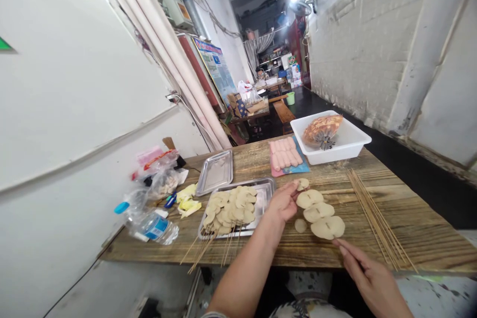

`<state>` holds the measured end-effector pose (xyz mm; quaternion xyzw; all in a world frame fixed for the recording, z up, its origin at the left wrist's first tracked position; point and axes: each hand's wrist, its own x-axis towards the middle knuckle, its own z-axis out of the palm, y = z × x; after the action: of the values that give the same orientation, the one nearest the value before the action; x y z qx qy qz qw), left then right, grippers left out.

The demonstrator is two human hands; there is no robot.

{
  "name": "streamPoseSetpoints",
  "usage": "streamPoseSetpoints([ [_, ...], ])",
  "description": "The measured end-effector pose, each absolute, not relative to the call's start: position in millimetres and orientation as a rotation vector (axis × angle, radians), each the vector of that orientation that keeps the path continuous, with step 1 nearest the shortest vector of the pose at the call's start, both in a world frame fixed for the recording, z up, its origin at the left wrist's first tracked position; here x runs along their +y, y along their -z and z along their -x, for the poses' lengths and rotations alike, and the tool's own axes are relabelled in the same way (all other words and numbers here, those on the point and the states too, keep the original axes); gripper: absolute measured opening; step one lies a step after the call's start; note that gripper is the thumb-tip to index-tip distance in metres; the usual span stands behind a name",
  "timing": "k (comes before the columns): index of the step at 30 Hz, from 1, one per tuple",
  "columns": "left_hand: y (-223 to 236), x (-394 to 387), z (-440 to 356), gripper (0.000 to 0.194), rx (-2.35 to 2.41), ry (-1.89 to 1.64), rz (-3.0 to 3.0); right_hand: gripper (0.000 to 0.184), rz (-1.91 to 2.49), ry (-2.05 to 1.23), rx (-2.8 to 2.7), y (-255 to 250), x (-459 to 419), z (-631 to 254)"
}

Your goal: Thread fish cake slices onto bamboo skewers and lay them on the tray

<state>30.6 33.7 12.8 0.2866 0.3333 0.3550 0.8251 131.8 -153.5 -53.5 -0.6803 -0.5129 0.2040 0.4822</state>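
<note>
My right hand (367,276) pinches the near end of a skewer threaded with several thin, pale slices that look like potato (316,212). At the far end of that row, my left hand (283,202) has its fingers closed on a smaller potato slice (303,184). Whether the skewer tip passes through this slice I cannot tell. One loose round slice (300,225) lies on the wood below the row. Left of my left forearm, a metal tray (265,194) holds a heap of skewered slices (231,208), their sticks jutting over the table's front edge.
Bare bamboo skewers (380,223) lie at right on the wooden table (421,223). Farther back are a pack of pink sausages (285,154) and a white tub (350,151) with a bagged item. At left are another metal tray (216,171), a water bottle (156,227) and plastic bags (164,184).
</note>
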Motion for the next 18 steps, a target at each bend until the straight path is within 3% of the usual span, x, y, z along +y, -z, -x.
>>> streamPoseSetpoints([
  [18,-10.1,29.4,-30.6,0.029,0.748,-0.708,-0.630,0.034,1.634,-0.493,-1.185,52.5,-144.6,-133.9],
])
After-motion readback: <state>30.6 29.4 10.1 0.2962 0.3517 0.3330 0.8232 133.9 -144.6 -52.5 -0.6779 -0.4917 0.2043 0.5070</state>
